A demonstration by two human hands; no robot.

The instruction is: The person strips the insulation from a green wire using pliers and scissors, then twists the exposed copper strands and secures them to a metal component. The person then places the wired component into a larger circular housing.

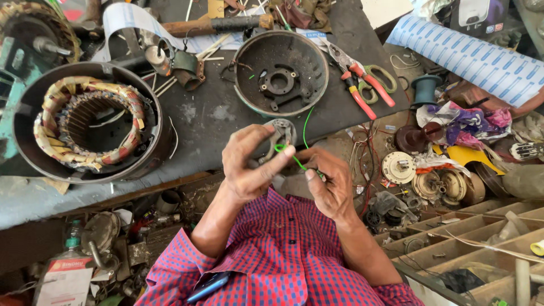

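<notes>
Green wire is pinched by left hand and right hand, fingers clamped on it, against a small grey metal part held over the bench edge. Dark, worn bench is cluttered: wound stator, round end cover, red-handled pliers.

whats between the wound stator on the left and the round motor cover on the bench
In the head view, between the wound stator and the round motor cover lie a small metal cup, a dark bent bracket, then bare dark benchtop.
</notes>
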